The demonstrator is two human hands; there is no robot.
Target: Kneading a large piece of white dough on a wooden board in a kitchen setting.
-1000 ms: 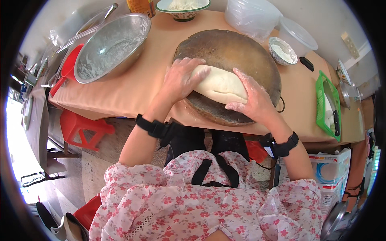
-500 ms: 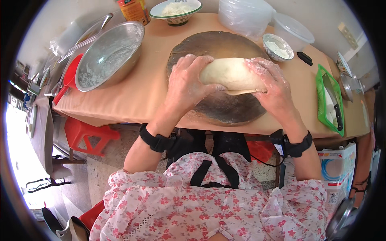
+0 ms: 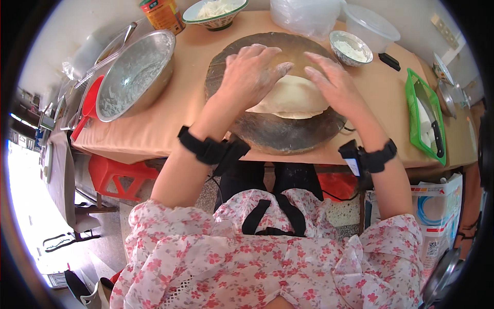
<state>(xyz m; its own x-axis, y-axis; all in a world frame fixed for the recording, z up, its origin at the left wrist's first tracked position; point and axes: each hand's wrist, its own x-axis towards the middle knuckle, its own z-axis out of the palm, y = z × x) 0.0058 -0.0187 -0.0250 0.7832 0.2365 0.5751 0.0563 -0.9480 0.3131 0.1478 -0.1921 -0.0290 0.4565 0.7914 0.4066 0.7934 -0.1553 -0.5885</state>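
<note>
A pale, folded piece of dough (image 3: pixel 294 99) lies on a round, dark wooden board (image 3: pixel 280 138). My left hand (image 3: pixel 253 72) is over the dough's left side, fingers stretched out toward the far side of the board. At the dough's right end is my right hand (image 3: pixel 333 83), its fingers extended and apart. Neither hand grips the dough; whether the left palm touches it cannot be made out. Flour dusts my fingers.
Left of the board stand a large metal bowl (image 3: pixel 136 77) and a red ladle (image 3: pixel 91 98). Behind are a bowl of white shreds (image 3: pixel 216 11) and a clear tub (image 3: pixel 371 26). A flour bowl (image 3: pixel 351 49) and a green basket (image 3: pixel 426 116) with a knife are at right.
Both hands have let go of the dough, and their fingers have opened out. The dough, held up before, now rests on the board.
</note>
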